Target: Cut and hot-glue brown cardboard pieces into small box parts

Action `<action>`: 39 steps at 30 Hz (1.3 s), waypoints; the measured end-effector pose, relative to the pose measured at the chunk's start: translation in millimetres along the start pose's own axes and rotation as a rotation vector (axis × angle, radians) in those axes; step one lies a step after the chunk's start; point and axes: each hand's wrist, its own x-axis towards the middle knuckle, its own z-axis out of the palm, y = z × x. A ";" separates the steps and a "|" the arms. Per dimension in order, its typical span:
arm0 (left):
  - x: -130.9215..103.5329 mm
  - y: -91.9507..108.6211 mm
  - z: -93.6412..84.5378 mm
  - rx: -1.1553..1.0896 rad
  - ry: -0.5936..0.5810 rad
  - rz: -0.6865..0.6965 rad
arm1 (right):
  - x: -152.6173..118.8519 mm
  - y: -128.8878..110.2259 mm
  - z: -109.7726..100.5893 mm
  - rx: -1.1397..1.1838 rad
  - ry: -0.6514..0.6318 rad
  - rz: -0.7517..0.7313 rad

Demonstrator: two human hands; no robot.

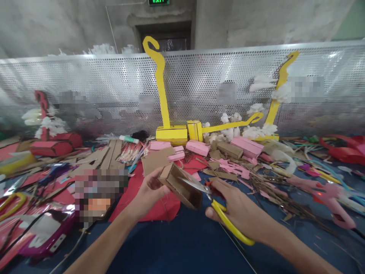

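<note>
My left hand [151,194] grips the left end of a small open cardboard box [178,185], tilted with its open side toward me. In my right hand [228,203] is a pair of scissors [196,185] with yellow handles. Their blades point left, into or across the box's opening; whether they touch the cardboard I cannot tell. Beneath the box lies red paper [168,209] on the dark blue table [159,243]. A flat cardboard piece [156,160] is just behind my left hand.
A yellow hook shape on a box [171,134] stands behind, before a perforated metal panel [119,83]. Pink boxes [247,147] sit behind my hands. A pink glue gun [327,196] and brown twigs lie right, a purple object [48,236] left.
</note>
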 end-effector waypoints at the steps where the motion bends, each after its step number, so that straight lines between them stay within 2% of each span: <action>1: -0.5 0.8 2.5 0.013 -0.038 -0.013 | -0.2 -2.6 0.9 0.029 0.003 -0.014; 5: -1.9 1.3 16.4 -0.003 -0.135 -0.049 | -0.5 -11.9 5.4 0.107 0.034 -0.048; 9: -3.5 -1.8 24.8 -0.024 -0.175 -0.101 | -1.0 -13.8 8.4 0.104 0.060 -0.060; 13: -6.0 -3.2 24.0 0.006 -0.172 -0.143 | -1.6 -12.1 9.5 0.064 0.063 -0.043; 25: -5.9 -3.2 22.7 0.029 -0.204 -0.139 | 0.2 -7.6 13.4 0.029 0.056 -0.037; 32: -6.7 -0.3 31.0 0.055 -0.222 -0.151 | 4.2 -11.6 16.4 0.081 0.038 0.044; 35: -5.1 -1.6 29.6 0.035 -0.212 -0.145 | 7.4 -7.8 16.8 0.108 0.085 0.075; 39: -2.0 -6.0 21.1 -0.009 -0.128 -0.073 | 8.8 8.7 11.1 0.232 0.160 0.090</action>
